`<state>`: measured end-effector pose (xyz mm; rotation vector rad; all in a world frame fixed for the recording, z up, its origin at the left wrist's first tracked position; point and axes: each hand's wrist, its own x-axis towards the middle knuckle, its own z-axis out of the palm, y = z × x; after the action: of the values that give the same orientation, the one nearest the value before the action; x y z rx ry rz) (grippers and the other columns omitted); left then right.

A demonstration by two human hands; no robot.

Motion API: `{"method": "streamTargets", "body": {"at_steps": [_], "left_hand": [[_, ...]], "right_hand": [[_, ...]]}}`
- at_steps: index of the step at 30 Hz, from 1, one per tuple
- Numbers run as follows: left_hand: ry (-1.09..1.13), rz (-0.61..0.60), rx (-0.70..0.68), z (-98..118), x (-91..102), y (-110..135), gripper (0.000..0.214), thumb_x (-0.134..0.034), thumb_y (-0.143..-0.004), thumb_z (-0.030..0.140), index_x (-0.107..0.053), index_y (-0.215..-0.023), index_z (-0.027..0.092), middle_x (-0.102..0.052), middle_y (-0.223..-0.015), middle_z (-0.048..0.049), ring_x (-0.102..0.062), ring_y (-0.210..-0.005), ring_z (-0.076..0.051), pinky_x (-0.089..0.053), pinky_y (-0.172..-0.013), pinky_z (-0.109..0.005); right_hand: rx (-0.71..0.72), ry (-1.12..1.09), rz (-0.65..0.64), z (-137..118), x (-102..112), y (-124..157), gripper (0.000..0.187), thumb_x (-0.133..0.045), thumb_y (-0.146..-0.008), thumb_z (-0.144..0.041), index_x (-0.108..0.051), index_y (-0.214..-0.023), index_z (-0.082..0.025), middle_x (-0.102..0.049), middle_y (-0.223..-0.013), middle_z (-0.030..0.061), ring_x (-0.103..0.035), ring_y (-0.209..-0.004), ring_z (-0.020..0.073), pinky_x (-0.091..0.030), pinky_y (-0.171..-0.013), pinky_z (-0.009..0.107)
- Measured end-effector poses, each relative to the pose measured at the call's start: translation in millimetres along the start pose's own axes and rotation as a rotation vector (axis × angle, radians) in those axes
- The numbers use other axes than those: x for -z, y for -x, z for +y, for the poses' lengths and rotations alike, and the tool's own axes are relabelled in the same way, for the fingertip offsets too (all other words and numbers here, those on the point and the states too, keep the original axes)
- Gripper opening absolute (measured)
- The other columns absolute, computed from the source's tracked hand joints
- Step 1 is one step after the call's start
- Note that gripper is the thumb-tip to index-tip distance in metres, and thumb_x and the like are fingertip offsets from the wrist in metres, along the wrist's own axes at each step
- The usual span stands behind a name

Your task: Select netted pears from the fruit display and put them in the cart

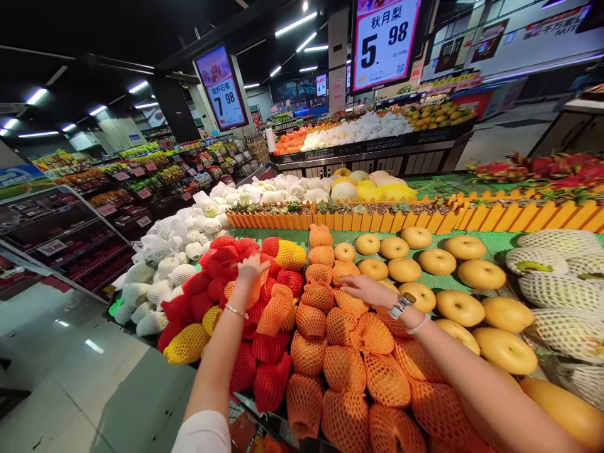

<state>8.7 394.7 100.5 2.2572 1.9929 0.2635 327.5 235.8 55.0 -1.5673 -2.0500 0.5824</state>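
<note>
Orange-netted fruits sit in packed rows beside heaped red-netted fruits

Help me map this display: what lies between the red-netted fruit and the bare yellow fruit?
Rows of orange-netted fruit, with the right hand over them; the head view shows this.

Orange mesh-patterned sleeves; red nets; golden-tan pears; green mat.

White sleeve, thin silver bracelet, silver watch, pale bracelet
</note>
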Motion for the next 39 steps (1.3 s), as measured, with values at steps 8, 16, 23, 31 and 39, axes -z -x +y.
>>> {"method": "streamTargets", "body": {"at_steps": [8,16,23,31,39], "left_hand": [[0.123,0.158,-0.097,-14.7,17.6,41.3,0.014,-0.053,-0.091,0.021,-0.06,-0.102,0.018,-0.071,-0.109,-0.012,-0.066,-0.105,-0.025,-0.049,-0.093,-0.038],[1.366,0.494,-0.227,83.0,-23.5,152.6,0.072,-0.067,-0.084,0.055,-0.035,-0.141,0.026,-0.058,-0.134,-0.013,-0.059,-0.125,-0.026,-0.05,-0.103,-0.037],[1.455,0.236,0.026,148.4,-101.9,214.7,0.056,-0.071,-0.075,0.061,-0.056,-0.11,0.02,-0.064,-0.117,-0.012,-0.061,-0.117,-0.029,-0.046,-0.105,-0.043],[1.342,0.056,-0.013,142.1,-109.4,234.5,0.037,-0.074,-0.07,0.054,-0.054,-0.069,0.023,-0.058,-0.073,-0.0005,-0.059,-0.079,-0.02,-0.052,-0.081,-0.034],[1.372,-0.148,0.057,129.2,-119.0,227.8,0.03,-0.054,-0.08,0.052,-0.048,-0.074,0.023,-0.06,-0.075,-0.0026,-0.063,-0.079,-0.018,-0.054,-0.077,-0.033]], "right_hand": [[0.017,-0.098,0.051,-24.6,-5.0,35.7,0.033,-0.05,-0.095,-0.034,-0.07,-0.116,-0.018,-0.075,-0.114,0.0121,-0.07,-0.103,0.0306,-0.054,-0.092,0.047],[0.156,-0.498,0.217,-81.1,-19.4,82.8,0.057,-0.06,-0.093,-0.037,-0.046,-0.146,-0.024,-0.063,-0.136,0.0119,-0.065,-0.114,0.0251,-0.053,-0.101,0.047],[-0.083,-0.646,0.567,-71.2,-56.1,146.1,0.036,-0.058,-0.092,-0.04,-0.068,-0.119,-0.019,-0.073,-0.12,0.0119,-0.068,-0.111,0.029,-0.055,-0.098,0.046],[-0.359,-0.514,0.887,-40.0,-59.9,176.1,0.041,-0.063,-0.086,-0.06,-0.065,-0.073,-0.021,-0.069,-0.083,0.0068,-0.061,-0.079,0.0237,-0.054,-0.076,0.04],[-0.29,-0.229,1.042,-53.1,-72.8,173.5,0.017,-0.058,-0.093,-0.039,-0.06,-0.099,-0.023,-0.065,-0.097,0.0078,-0.06,-0.094,0.0254,-0.05,-0.089,0.041]]}}
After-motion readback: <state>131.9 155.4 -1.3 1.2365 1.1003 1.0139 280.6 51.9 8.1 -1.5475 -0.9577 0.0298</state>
